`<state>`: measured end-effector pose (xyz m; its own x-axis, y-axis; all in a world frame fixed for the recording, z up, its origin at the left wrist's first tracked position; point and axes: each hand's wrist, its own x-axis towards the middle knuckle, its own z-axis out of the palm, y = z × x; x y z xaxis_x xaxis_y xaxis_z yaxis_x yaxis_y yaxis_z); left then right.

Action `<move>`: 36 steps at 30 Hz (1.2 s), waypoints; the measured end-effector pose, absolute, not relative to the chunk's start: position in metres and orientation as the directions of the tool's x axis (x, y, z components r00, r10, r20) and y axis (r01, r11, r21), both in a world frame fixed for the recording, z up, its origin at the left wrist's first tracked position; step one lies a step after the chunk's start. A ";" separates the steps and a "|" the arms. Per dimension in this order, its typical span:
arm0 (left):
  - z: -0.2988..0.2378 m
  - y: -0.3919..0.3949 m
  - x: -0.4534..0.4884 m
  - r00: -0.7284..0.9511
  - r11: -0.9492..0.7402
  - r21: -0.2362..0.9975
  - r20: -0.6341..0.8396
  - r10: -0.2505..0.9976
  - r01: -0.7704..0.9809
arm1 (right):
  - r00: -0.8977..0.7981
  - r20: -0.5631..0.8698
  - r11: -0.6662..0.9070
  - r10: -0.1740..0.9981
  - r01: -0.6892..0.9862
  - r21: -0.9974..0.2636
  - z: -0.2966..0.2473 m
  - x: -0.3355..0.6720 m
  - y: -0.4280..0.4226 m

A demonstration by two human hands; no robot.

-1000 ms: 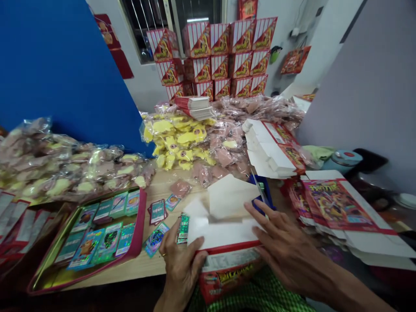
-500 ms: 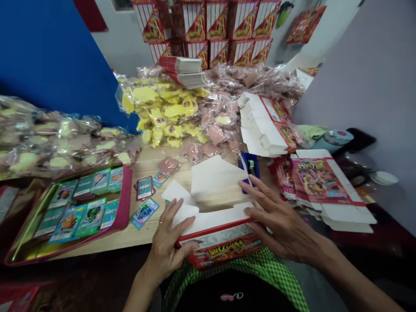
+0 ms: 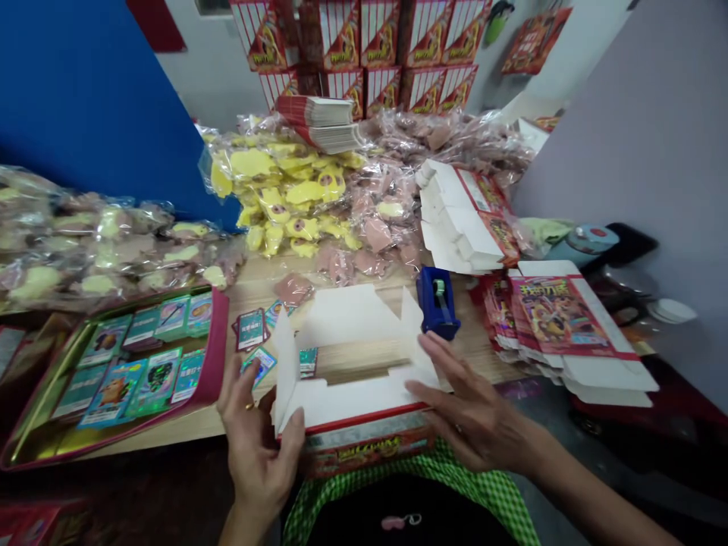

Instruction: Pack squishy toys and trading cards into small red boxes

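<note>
A red-and-white cardboard box [image 3: 353,406] stands open at the table's front edge, close to my body, its white inside showing and its side flaps raised. My left hand [image 3: 258,425] holds its left end, thumb over the near corner and fingers behind the flap. My right hand [image 3: 472,406] grips the right end, fingertips on the white side panel. A blue tape dispenser [image 3: 437,307] stands just beyond my right hand. Shiny cards [image 3: 251,330] lie left of the box, near my left fingers.
A pink-rimmed tin [image 3: 219,356] of card stacks is at left. Bagged yellow figures [image 3: 307,189] and pinkish bagged pieces [image 3: 378,227] are heaped behind. Flattened boxes [image 3: 569,318] pile at right, beside an unfolded carton [image 3: 455,216]. Red boxes [image 3: 381,34] are stacked at the back.
The box's side flaps have come up from lying outward, and its far panel is more upright. My left hand has moved left to the end; my right hand has shifted slightly down and left.
</note>
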<state>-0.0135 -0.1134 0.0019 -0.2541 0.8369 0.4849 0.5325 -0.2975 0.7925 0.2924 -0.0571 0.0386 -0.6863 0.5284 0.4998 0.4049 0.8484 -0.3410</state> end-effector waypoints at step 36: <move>0.020 -0.031 -0.039 0.381 0.022 0.846 -0.263 0.886 0.532 | -0.493 -0.240 0.201 0.836 0.683 -0.702 -0.007 0.270 0.009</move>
